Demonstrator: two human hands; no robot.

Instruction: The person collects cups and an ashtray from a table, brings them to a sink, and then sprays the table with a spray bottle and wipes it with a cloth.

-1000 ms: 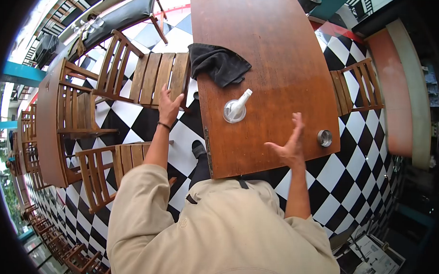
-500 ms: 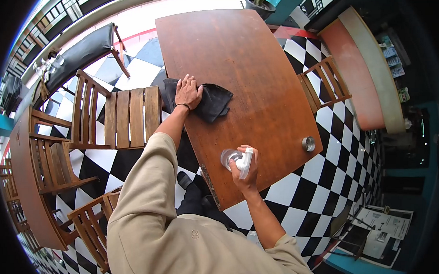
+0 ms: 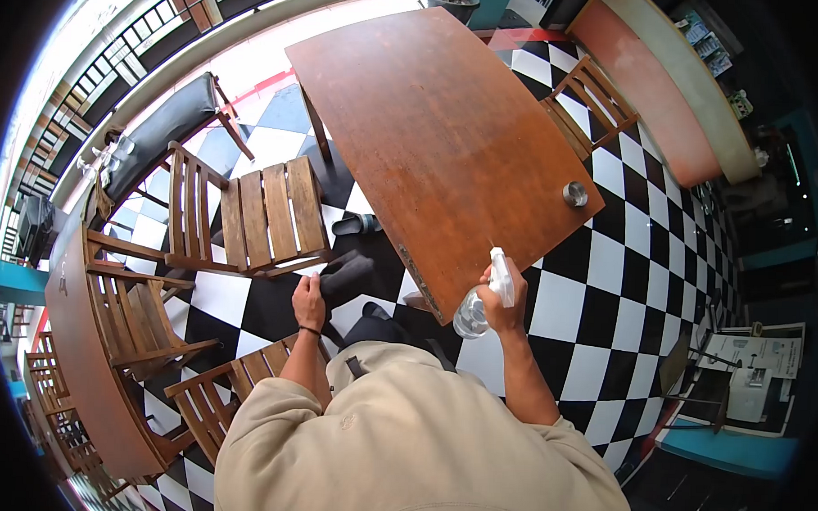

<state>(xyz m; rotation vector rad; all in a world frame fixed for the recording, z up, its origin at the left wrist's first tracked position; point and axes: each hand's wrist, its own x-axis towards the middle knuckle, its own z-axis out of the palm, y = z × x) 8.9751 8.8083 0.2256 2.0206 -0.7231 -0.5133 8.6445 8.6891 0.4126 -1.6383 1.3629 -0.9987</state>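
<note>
My left hand [image 3: 309, 301] is off the table, beside the chair seat, with its fingers closed on a dark cloth [image 3: 346, 275]. The cloth is blurred and hangs out to the right of the hand. In my right hand [image 3: 503, 299] is a clear spray bottle [image 3: 473, 316] with a white trigger head [image 3: 499, 266]. That hand grips the bottle by its neck, at the near right edge of the brown wooden table [image 3: 449, 149]. The bottle is tilted, its head toward the tabletop.
A round metal ashtray [image 3: 574, 195] sits near the table's right corner. Wooden chairs stand left [image 3: 271, 215] and right [image 3: 594, 104] of the table. A dark sandal [image 3: 356, 225] is on the checkered floor [image 3: 563, 360]. A black padded bench [image 3: 165, 134] stands further left.
My left hand has lifted the cloth off the tabletop and drawn it back toward my body. The spray bottle has turned in my right hand, its head now toward the table.
</note>
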